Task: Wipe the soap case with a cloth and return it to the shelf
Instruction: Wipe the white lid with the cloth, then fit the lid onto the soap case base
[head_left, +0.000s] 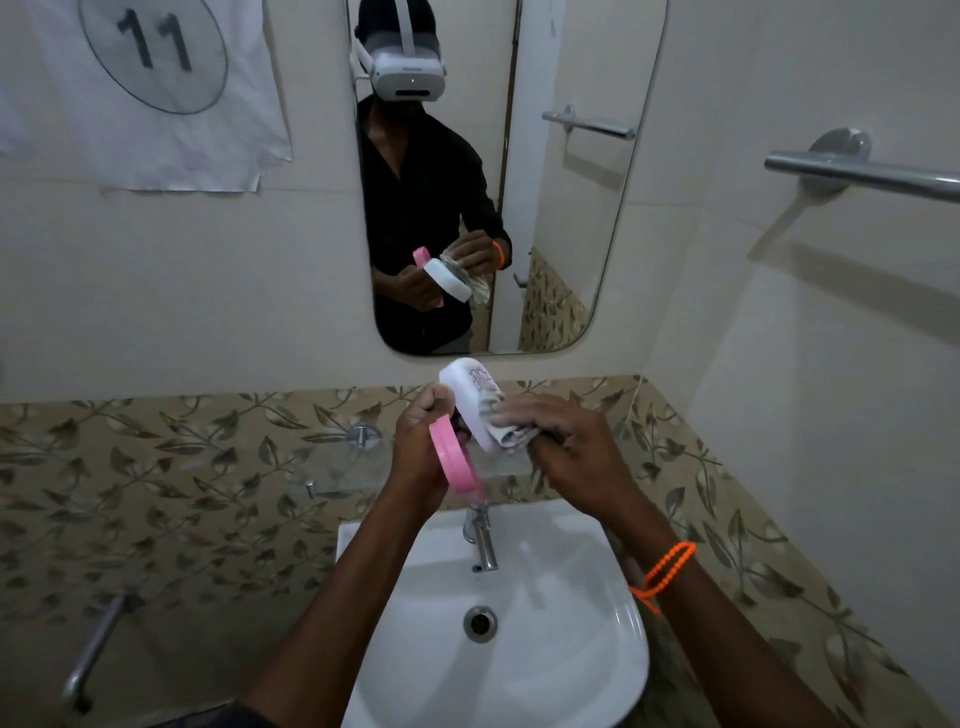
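Observation:
The soap case is open, with a white half (470, 397) tilted up and a pink half (452, 457) hanging below it. My left hand (421, 447) grips the case from the left, above the sink. My right hand (566, 441) holds a crumpled patterned cloth (506, 428) and presses it into the white half's inner side. A glass shelf (337, 480) juts from the leaf-patterned tiles behind my hands, its middle hidden by them.
A white sink (571, 649) with a steel tap (483, 540) lies directly below. A mirror (571, 218) hangs on the wall ahead. A towel bar (862, 174) sticks out at the right, a metal pipe (96, 644) at the lower left. A paper marked 11 (150, 88) is upper left.

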